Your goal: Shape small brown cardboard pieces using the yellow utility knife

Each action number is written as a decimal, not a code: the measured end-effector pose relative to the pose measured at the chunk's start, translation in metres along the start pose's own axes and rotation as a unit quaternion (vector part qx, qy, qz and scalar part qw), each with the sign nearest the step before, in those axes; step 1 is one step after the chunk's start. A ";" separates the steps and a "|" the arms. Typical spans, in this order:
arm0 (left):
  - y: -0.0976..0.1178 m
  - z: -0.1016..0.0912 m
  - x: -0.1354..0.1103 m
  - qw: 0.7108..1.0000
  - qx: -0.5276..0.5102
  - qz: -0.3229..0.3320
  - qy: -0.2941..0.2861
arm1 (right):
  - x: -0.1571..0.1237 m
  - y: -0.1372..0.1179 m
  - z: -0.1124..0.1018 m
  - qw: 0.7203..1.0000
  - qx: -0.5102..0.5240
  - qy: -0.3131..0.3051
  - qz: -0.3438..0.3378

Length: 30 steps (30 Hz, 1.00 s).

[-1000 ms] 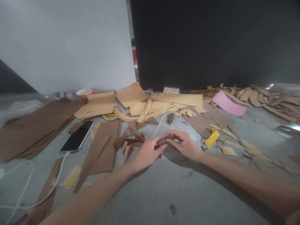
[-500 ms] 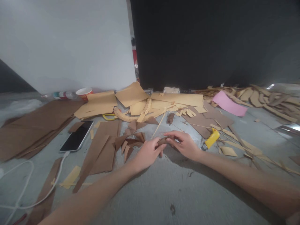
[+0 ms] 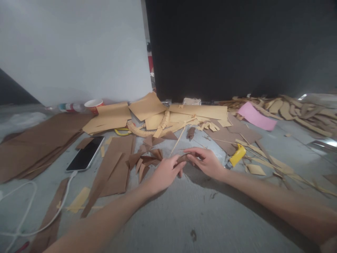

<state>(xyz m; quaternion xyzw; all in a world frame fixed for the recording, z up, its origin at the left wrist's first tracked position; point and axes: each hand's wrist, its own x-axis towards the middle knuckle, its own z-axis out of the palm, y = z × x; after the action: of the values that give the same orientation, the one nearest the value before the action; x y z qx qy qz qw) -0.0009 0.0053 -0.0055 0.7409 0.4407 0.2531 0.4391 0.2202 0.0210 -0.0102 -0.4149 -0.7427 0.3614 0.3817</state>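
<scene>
Between my two hands is a small piece of brown paper (image 3: 183,158), curved and partly hidden by the fingers. My left hand (image 3: 165,172) is closed on its near left end, thumb on top. The fingers of my right hand (image 3: 206,162) pinch its other end. Beside my left hand lies a heap of cut brown paper pieces (image 3: 147,160). A small rolled brown piece (image 3: 191,133) rests on the table just beyond the hands. A yellow utility knife (image 3: 237,155) lies right of my right wrist.
A phone (image 3: 86,154) on a white cable (image 3: 67,198) lies to the left. Brown sheets (image 3: 44,140) and tan sheets (image 3: 197,111) cover the back, near a paper cup (image 3: 94,104). A pink sheet (image 3: 256,116) and a pile of curved strips (image 3: 286,109) are at the right.
The view has shifted very slightly. Both hands keep hold of the brown paper piece in nearly the same place, with only slight finger movement.
</scene>
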 end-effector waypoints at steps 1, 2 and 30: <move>0.001 0.000 0.000 1.000 0.001 0.000 -0.001 | 0.000 0.000 0.000 1.000 0.003 -0.003 0.003; 0.001 -0.001 0.000 1.000 0.000 0.000 -0.002 | 0.000 0.000 0.000 1.000 0.012 -0.008 0.009; 0.005 -0.001 -0.003 1.000 0.017 0.007 -0.007 | 0.002 -0.003 -0.002 0.998 0.029 -0.046 0.044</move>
<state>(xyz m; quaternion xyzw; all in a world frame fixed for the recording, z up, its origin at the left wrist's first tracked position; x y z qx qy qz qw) -0.0008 0.0021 -0.0006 0.7526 0.4370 0.2437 0.4281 0.2203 0.0218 -0.0064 -0.4191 -0.7292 0.4182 0.3430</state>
